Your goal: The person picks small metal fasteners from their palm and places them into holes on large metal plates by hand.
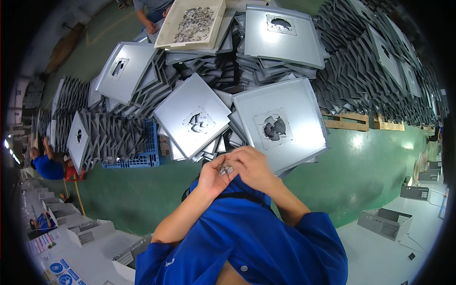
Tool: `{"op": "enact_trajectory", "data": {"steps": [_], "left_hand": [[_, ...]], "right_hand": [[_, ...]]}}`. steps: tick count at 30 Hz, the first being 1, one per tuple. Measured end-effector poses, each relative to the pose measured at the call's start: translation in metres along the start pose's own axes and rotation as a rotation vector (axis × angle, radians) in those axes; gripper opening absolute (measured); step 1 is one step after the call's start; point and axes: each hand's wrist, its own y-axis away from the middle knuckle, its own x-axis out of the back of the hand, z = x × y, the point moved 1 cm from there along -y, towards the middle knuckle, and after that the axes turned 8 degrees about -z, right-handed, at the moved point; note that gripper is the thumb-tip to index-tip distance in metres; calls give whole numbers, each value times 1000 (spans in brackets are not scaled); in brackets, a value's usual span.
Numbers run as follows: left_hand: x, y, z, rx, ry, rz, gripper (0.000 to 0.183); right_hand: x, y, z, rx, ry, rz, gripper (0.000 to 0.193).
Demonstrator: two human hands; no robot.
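My left hand point(211, 176) is cupped in front of my waist around several small silvery-grey pieces point(225, 168), too small to tell their kind. Over that palm bends my right hand point(255, 167), its fingers drawn together at the pieces; what they pinch is hidden. Just beyond my hands, a grey metal panel point(304, 109) tops the right stack, with a taped square around a ragged dark opening. Left of it, a tilted metal panel point(178, 111) bears a similar patch.
A cream bin point(221, 19) of small grey scraps stands on panels at the back, beside another person's hand point(151, 27). Panel stacks point(356, 76) rise at the right, on wooden pallets point(346, 121). A blue plastic pallet point(151, 142) is at the left. Green floor point(370, 166) surrounds me.
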Motion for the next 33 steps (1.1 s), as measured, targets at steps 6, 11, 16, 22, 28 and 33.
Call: {"op": "enact_trajectory", "data": {"steps": [6,11,16,22,28,33], "left_hand": [[2,3,-3,8,-76,55,24],[-7,1,-12,94,-169,85,25],[-21,-8,-18,208,-169,78,26],[-11,4,1,172,-166,30,27],[20,-31,-5,206,81,-235,26],[20,-31,-17,125,-82,-50,31]], "right_hand": [[64,28,76,-343,-2,410,8],[71,48,55,-249,-204,311,8],[22,29,-5,97,-47,122,12],[28,57,23,-216,-170,401,5],[22,179,144,-765,-1310,609,38],[8,183,240,-374,-375,120,21]]}}
